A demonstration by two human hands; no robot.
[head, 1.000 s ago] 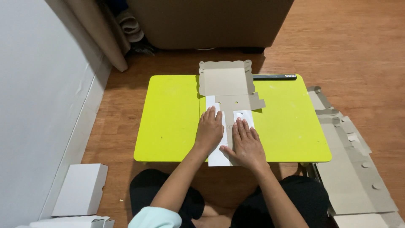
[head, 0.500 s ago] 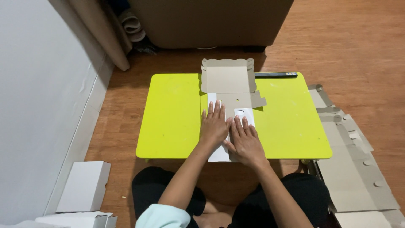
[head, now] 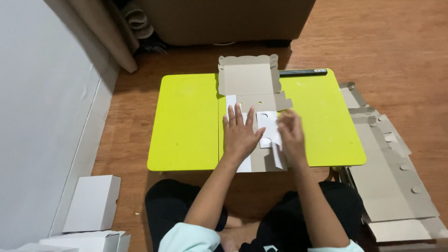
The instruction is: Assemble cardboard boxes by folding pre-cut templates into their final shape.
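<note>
A flat die-cut cardboard box blank [head: 249,81], brown inside with white folded flaps, lies on the lime-green low table [head: 186,121]. My left hand [head: 240,133] presses flat, fingers spread, on the left white flap. My right hand [head: 291,137] is beside it, blurred, its fingers at the right white flap [head: 269,126], which is partly lifted.
A black ruler-like bar [head: 302,72] lies at the table's back edge. A stack of flat cardboard blanks [head: 387,158] sits on the wooden floor to the right. Folded white boxes [head: 93,203] stand at the lower left by the white wall. A brown sofa base is behind the table.
My right hand has shifted right and lifted off the blank, working the right flap. My left hand stays pressed flat on the left flap.
</note>
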